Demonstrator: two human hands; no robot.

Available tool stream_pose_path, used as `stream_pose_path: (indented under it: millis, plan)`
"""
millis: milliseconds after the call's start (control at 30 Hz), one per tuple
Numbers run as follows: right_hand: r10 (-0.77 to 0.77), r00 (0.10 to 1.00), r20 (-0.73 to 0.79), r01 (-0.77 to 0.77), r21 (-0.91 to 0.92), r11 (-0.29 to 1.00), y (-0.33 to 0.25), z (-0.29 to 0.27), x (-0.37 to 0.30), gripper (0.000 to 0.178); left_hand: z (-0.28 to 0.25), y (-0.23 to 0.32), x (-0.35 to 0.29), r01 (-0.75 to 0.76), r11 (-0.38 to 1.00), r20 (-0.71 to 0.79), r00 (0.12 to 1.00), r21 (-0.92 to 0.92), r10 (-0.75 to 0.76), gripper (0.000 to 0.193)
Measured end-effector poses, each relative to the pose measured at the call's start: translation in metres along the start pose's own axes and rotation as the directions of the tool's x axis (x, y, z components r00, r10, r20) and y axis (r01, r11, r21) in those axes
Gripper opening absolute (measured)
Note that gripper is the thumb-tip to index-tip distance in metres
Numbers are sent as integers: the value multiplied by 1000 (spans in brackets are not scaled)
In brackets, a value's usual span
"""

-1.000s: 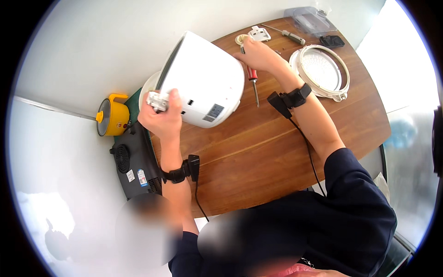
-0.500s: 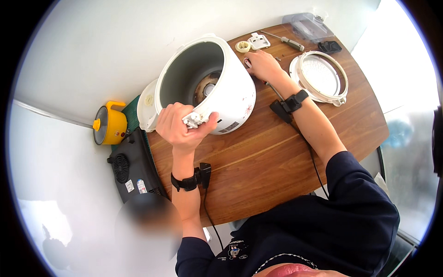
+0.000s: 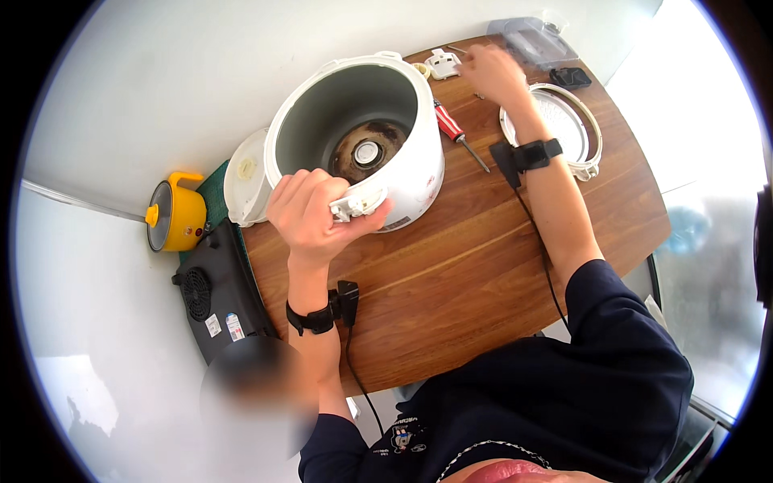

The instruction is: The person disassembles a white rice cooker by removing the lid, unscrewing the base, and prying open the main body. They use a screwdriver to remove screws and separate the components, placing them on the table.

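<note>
My left hand is wrapped round the white latch fitting on the near rim of a white rice cooker body, which leans slightly toward me. Its grey inside shows a brown-stained bottom with a round metal centre. On the far right side of the table, my right hand is over a screwdriver whose thin shaft shows past it; motion smears the fingers, and the handle is hidden. A red-and-white-handled screwdriver lies against the cooker's right side, its tip toward me. A white plastic part sits left of my right hand.
A white ring-shaped lid part lies at the right. Behind it are a black tray-like piece and a clear plastic box. At the left stand a white lid, a yellow electric pot and a black appliance.
My right hand has moved right and back from the cooker's side. The red-and-white screwdriver now lies in view there. The cooker's opening has turned more toward me, my left hand still on it.
</note>
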State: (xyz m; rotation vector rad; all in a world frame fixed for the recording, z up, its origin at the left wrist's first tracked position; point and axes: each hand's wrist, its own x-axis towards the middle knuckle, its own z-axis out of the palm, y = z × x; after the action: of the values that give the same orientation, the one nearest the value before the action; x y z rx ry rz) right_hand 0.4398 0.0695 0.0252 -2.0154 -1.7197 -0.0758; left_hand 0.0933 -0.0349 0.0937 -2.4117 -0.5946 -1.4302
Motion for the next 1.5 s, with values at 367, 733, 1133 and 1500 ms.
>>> stream_pose_path:
  millis: [367,733,1133,1500]
  plan:
    - [91,992,83,-75,-176,982,40,2,4,30,-1,3,3,36,999,30,999,10,-36,46]
    - [87,996,-22,-90,-207,974,42,1,5,22,-25,-20,-11,377,922,-72,920,-90,-384,38]
    - [75,896,-438,332,773,541,-47,-112,-15,22,-29,-40,-16,703,613,-225,572,-361,-789,37]
    - [-95,853,-513,442,808,-388,-127,-166,-87,33,-20,-44,-21,727,299,5,384,-618,-923,45]
